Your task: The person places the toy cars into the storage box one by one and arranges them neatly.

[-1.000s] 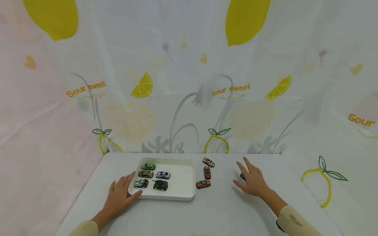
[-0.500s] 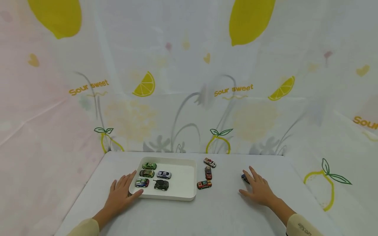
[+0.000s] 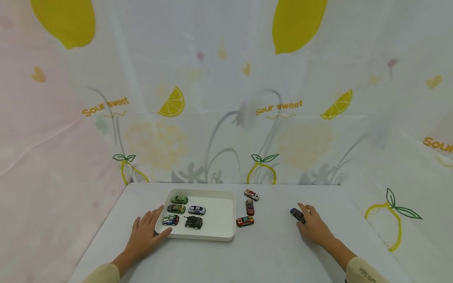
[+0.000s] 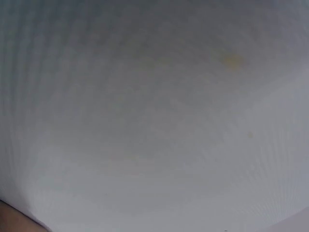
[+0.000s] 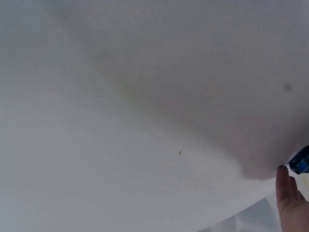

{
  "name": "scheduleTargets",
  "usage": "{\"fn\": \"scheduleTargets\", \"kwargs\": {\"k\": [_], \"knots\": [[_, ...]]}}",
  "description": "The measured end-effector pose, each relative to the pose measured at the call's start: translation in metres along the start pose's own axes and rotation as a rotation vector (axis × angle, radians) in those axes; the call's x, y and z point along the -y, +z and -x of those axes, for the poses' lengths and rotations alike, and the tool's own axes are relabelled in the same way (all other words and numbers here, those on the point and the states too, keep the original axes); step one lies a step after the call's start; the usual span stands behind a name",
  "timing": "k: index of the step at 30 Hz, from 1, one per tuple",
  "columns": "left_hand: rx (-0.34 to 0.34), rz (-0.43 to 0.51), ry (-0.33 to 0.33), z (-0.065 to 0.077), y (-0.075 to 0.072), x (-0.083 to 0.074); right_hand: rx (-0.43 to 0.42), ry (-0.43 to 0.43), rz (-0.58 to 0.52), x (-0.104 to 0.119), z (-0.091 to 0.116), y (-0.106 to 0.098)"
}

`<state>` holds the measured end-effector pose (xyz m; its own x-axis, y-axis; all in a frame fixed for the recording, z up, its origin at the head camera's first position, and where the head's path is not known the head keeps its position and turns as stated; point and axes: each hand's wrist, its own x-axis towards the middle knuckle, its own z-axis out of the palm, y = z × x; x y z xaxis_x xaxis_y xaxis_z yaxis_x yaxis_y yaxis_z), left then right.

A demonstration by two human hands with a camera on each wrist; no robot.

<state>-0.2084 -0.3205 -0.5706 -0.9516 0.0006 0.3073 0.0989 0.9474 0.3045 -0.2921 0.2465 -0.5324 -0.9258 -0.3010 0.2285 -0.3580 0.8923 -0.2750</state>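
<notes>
My right hand (image 3: 315, 228) is at the right of the table in the head view, its thumb and fingers pinching a dark blue toy car (image 3: 297, 214). In the right wrist view, part of the toy car (image 5: 300, 162) shows at the right edge beside the fingers. My left hand (image 3: 143, 234) rests with straight, spread fingers along the left side of a white tray (image 3: 216, 220), thumb over its front left corner. Inside the tray are several toy cars, among them a green one (image 3: 179, 199) and a white and purple one (image 3: 196, 210), plus a dark toy tank (image 3: 193, 222).
Right of the tray lie three toy cars: a white and red one (image 3: 251, 194) at the back, a dark red one (image 3: 249, 207), and a red and yellow one (image 3: 245, 221) close to the tray's right edge. A lemon-print cloth (image 3: 226, 129) hangs behind the white table (image 3: 269, 251).
My right hand has come down around the dark blue toy car, and its spread fingers have drawn together on it. My left hand and the tray stay in place.
</notes>
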Motion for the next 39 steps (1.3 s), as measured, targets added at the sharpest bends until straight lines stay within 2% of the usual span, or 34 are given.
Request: {"fn": "scheduleTargets", "kwargs": {"k": [4,7,16,18,22,24,27,32,39], "knots": [[-0.003,-0.006,-0.007,0.002,0.001,-0.001,0.027,0.087,0.050,-0.004,-0.003,-0.001],[-0.005,-0.010,-0.013,0.002,0.001,-0.001,0.065,0.120,0.057,-0.006,-0.005,-0.001],[-0.017,-0.005,-0.017,0.001,0.005,0.003,0.099,0.069,0.012,0.000,-0.014,0.002],[-0.020,-0.005,-0.015,0.001,0.006,0.003,0.109,0.051,-0.027,0.003,-0.014,0.003],[-0.022,0.000,-0.010,0.001,0.006,0.003,0.135,0.033,-0.176,0.011,-0.016,0.005],[-0.016,-0.006,-0.011,0.001,0.005,0.003,0.143,0.045,-0.240,0.016,-0.018,0.005],[-0.017,-0.009,-0.017,0.001,0.002,0.002,0.145,0.071,-0.271,0.022,-0.021,0.005],[-0.017,-0.005,-0.018,-0.002,-0.001,0.001,0.137,0.066,-0.210,0.025,-0.021,0.007],[0.006,-0.009,-0.019,-0.001,0.002,0.001,0.044,-0.060,-0.030,0.032,-0.013,0.008]]}}
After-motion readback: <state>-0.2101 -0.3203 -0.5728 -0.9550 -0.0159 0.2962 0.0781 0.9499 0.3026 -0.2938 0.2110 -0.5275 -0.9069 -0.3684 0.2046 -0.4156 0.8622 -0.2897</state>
